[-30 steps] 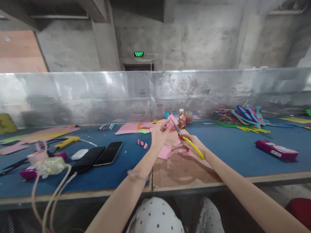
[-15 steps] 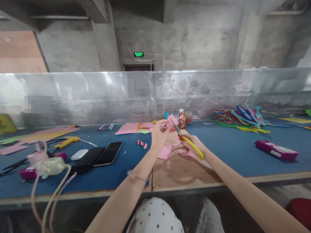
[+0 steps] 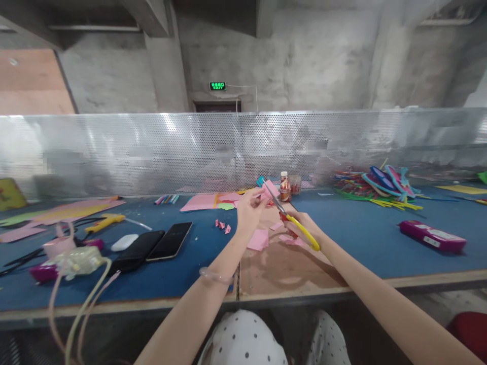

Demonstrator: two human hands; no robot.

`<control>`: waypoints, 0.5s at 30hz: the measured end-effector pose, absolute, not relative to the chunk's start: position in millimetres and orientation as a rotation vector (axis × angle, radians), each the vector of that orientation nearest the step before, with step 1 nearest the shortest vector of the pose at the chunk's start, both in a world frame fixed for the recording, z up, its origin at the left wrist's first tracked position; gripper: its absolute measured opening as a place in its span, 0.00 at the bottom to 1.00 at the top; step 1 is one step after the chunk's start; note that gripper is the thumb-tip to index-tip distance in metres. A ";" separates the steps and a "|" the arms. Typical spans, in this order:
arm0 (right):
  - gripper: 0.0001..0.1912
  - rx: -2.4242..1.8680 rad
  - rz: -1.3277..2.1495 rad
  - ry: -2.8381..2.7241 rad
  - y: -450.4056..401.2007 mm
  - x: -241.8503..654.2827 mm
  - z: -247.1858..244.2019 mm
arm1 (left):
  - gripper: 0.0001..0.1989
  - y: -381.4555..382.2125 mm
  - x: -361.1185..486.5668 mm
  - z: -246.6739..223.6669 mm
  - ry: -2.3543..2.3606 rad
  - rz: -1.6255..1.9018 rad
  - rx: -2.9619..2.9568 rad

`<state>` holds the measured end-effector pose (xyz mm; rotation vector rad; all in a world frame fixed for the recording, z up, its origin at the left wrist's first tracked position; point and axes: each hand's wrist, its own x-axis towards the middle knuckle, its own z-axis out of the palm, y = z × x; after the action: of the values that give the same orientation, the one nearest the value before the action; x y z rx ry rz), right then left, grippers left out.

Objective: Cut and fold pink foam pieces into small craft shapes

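My left hand [image 3: 251,207] pinches a small piece of pink paper [image 3: 271,189] above the brown board [image 3: 281,274]. In my right hand [image 3: 306,228] are scissors with yellow handles [image 3: 304,232], their blades pointing up and left against the pink paper. Below my hands, a pink paper square [image 3: 258,240] and smaller pink scraps [image 3: 291,240] lie on the board. Several small folded pink pieces [image 3: 222,226] sit on the blue table left of my left hand.
Behind my hands stand a bottle [image 3: 284,186] and a clear jar [image 3: 294,184]. Phones [image 3: 170,242] and a cabled plug [image 3: 78,261] lie left. A purple box [image 3: 431,237] and colourful pipe cleaners [image 3: 353,185] are right. Perforated metal panels [image 3: 152,147] line the back.
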<state>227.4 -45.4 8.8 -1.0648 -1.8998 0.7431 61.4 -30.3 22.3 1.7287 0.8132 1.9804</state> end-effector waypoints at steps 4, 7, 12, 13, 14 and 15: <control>0.12 -1.063 0.684 -1.907 -43.9 228.4 7.9 | 0.12 -29.8 60.7 20.7 0.778 1.989 1.755; 0.12 -1.076 0.642 -1.921 -41.6 229.6 6.7 | 0.12 -28.8 60.5 19.4 0.806 2.008 1.773; 0.12 -1.087 0.620 -1.915 -39.7 230.2 5.2 | 0.12 -28.6 60.6 19.4 0.818 2.009 1.782; 0.11 -1.086 0.622 -1.908 -40.1 229.9 5.2 | 0.12 -29.1 60.6 19.8 0.828 2.011 1.787; 0.11 -1.085 0.626 -1.903 -40.7 229.6 5.3 | 0.12 -29.8 60.7 20.2 0.839 2.017 1.790; 0.11 -1.083 0.632 -1.900 -41.4 229.3 5.5 | 0.11 -30.6 60.8 20.6 0.849 2.020 1.791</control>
<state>229.3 -41.4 5.5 -1.0826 -1.8996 0.6323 60.8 -30.6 20.6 1.7910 0.8486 2.0200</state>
